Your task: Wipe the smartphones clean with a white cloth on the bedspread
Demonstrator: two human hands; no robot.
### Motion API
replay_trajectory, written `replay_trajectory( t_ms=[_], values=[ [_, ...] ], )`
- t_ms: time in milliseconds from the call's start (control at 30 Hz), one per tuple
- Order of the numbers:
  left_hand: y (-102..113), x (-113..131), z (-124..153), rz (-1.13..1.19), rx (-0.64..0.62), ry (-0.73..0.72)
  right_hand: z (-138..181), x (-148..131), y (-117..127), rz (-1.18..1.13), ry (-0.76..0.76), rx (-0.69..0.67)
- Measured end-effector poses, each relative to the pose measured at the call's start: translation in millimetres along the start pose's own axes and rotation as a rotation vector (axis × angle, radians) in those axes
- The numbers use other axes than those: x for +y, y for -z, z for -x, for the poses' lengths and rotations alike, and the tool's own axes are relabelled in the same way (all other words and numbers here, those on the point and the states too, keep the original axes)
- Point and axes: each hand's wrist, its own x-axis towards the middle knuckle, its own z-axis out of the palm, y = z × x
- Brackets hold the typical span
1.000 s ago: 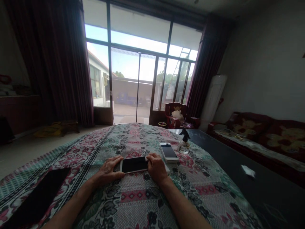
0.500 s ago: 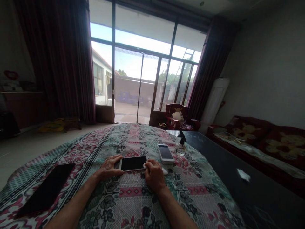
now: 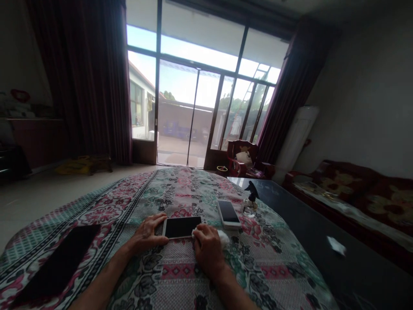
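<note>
A white-framed smartphone [image 3: 183, 227] with a dark screen lies flat on the patterned tablecloth [image 3: 180, 254]. My left hand [image 3: 150, 232] grips its left end, thumb along the near edge and fingers at the far corner. At the right end, my right hand [image 3: 208, 249] is closed on a white wad [image 3: 223, 239], probably tissue or cloth; part of it sticks out beside the knuckles and a bit shows at the fingertips against the phone. Just beyond that hand rests a second white phone [image 3: 228, 213], apart from both hands. Behind it stands a clear spray bottle [image 3: 250, 202] with a black trigger head.
On the left of the cloth lies a flat black rectangle [image 3: 60, 267]. A dark glossy table [image 3: 303, 219] adjoins on the right, with a crumpled white piece [image 3: 336, 245] on it. Farther back are a wooden armchair [image 3: 243, 159], a sofa [image 3: 355, 185] and glass doors [image 3: 190, 116].
The view has shifted slightly, so the things sit a little lower and to the right. My right hand with the white wad is still at the phone's right end; my left hand keeps its grip.
</note>
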Motion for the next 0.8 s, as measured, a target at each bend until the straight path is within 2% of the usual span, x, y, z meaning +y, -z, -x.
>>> replay_trajectory(
  t_ms=[133, 267, 400, 533, 800],
  values=[
    [-1, -2, 0, -0.018, 0.007, -0.010, -8, -23, -17, 0.058, 0.055, -0.058],
    [-5, -10, -2, -0.043, -0.037, -0.036, -18, -47, -36, 0.086, 0.093, -0.098],
    [-10, -19, -2, -0.041, -0.039, -0.052, -20, -57, -43, 0.051, 0.113, -0.102],
    [-12, -22, -1, -0.023, -0.026, -0.059, -18, -50, -34, 0.018, 0.044, -0.075],
    [-6, -16, -2, -0.035, -0.052, -0.036, -18, -14, -10, 0.097, -0.248, 0.043]
  ],
)
